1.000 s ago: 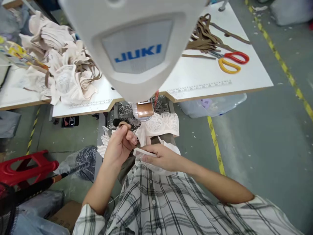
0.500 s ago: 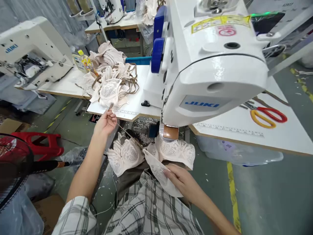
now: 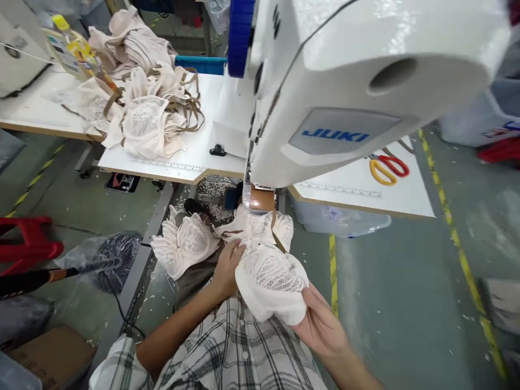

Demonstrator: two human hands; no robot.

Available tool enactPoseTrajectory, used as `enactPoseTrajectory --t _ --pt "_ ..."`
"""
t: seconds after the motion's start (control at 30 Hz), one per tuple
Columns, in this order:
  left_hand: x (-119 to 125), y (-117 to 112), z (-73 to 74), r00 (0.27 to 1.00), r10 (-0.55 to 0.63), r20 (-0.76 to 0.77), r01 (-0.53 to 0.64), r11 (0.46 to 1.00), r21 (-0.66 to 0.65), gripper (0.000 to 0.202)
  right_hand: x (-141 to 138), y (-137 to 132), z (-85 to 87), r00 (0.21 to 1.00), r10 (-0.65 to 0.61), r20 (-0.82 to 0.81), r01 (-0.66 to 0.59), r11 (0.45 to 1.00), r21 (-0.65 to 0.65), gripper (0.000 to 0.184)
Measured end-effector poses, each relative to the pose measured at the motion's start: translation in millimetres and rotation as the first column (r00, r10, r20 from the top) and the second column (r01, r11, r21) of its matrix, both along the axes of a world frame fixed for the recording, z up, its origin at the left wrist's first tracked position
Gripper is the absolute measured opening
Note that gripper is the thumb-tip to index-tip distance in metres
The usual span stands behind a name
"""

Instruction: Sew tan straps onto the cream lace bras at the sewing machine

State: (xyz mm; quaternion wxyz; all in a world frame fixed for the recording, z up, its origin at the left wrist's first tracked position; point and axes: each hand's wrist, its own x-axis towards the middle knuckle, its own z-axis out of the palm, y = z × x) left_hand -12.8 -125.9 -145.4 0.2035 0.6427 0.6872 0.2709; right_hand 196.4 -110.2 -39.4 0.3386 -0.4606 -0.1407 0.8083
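Observation:
A cream lace bra cup (image 3: 271,284) lies on my lap under the head of a white JUKI sewing machine (image 3: 345,92). My right hand (image 3: 320,325) grips the cup's lower right edge from below, fingers closed on the fabric. My left hand (image 3: 227,268) rests on the cup's left side, fingers pressed onto the lace. The garment runs up to the brown-taped end of the machine arm (image 3: 260,200). A second lace cup (image 3: 184,246) hangs to the left of my hands.
A heap of cream bras with brown straps (image 3: 142,103) sits on the white table (image 3: 182,157) at left. Red and yellow scissors (image 3: 385,168) lie on the right side. A yellow bottle (image 3: 77,49), red stool (image 3: 24,246) and clear bin (image 3: 345,222) are around.
My left hand came down from pulling a strap at the table edge onto the lace cup. My right hand shifted under the cup. The camera moved closer and to the right.

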Motion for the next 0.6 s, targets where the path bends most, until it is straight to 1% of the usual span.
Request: enactPoseTrajectory --t 0.03,0.07,0.1,0.13,0.17,0.23,0.27,0.3,0.33,0.37,0.4,0.43,0.47,0.5,0.53,0.57,0.6 --pt "-3.3 9.3 -12.0 0.996 -0.087 0.021 0.085 0.995 0.056 0.043 6.6 0.0 3.1 1.0 -0.007 0.02 0.006 0.998 0.056 0.053" --pt "-10.0 21.3 -21.1 0.987 -0.153 0.041 0.149 0.985 0.084 0.038 15.6 3.1 6.5 0.998 -0.033 0.058 0.025 0.992 0.122 0.049" --pt "-19.2 34.8 -26.8 0.982 -0.185 0.047 0.18 0.978 0.103 0.032 26.5 9.0 9.9 0.992 -0.069 0.11 0.047 0.981 0.19 0.046" --pt "-30.1 48.9 -28.5 0.977 -0.207 0.049 0.2 0.972 0.12 0.027 39.1 17.4 13.1 0.979 -0.108 0.171 0.062 0.965 0.256 0.045" --pt "-41.9 62.7 -26.4 0.976 -0.213 0.048 0.205 0.969 0.139 0.025 52.7 27.9 15.5 0.96 -0.148 0.237 0.068 0.947 0.315 0.045" --pt "-64.8 88.1 -12.9 0.976 -0.216 0.041 0.205 0.961 0.185 0.025 80.1 53.0 16.0 0.9 -0.23 0.371 0.06 0.907 0.417 0.046" --pt "-74.4 99.1 -4.0 0.98 -0.195 0.036 0.183 0.96 0.214 0.028 92.4 66.5 13.2 0.854 -0.288 0.432 0.057 0.879 0.474 0.044" --pt "-82.0 108.6 4.7 0.986 -0.162 0.029 0.15 0.957 0.248 0.033 103.1 79.8 7.8 0.794 -0.358 0.491 0.042 0.839 0.543 0.042" --pt "-86.9 116.5 11.5 0.992 -0.122 0.015 0.112 0.947 0.302 0.037 111.6 92.5 -0.4 0.712 -0.428 0.556 -0.007 0.788 0.615 0.04" --pt "-88.8 122.4 15.4 0.997 -0.081 -0.01 0.079 0.928 0.363 0.039 117.7 104.1 -11.1 0.611 -0.48 0.63 -0.1 0.742 0.663 0.038" --pt "-87.5 126.0 15.6 0.998 -0.048 -0.037 0.059 0.915 0.399 0.041 121.4 114.5 -24.3 0.498 -0.518 0.696 -0.212 0.705 0.677 0.038" --pt "-83.3 127.1 12.0 0.997 -0.029 -0.068 0.053 0.919 0.39 0.043 122.6 123.5 -39.6 0.39 -0.532 0.752 -0.321 0.686 0.653 0.038" --pt "-76.7 125.4 4.9 0.995 -0.032 -0.099 0.063 0.94 0.335 0.045 121.9 130.9 -56.4 0.318 -0.513 0.798 -0.404 0.688 0.603 0.039" --pt "-68.5 121.2 -4.9 0.991 -0.05 -0.123 0.079 0.967 0.242 0.047 119.4 136.7 -74.1 0.278 -0.472 0.836 -0.465 0.696 0.547 0.04" --pt "-60.1 114.5 -16.1 0.987 -0.087 -0.137 0.102 0.989 0.109 0.049 115.5 140.6 -91.9 0.249 -0.404 0.88 -0.528 0.705 0.473 0.041" --pt "-52.6 105.7 -27.4 0.984 -0.118 -0.136 0.121 0.992 0.016 0.05 110.8 142.5 -108.9 0.244 -0.343 0.907 -0.571 0.706 0.42 0.043" --pt "-47.5 95.4 -37.7 0.982 -0.132 -0.132 0.127 0.991 -0.044 0.048 105.4 142.4 -124.4 0.232 -0.302 0.925 -0.605 0.7 0.38 0.045"
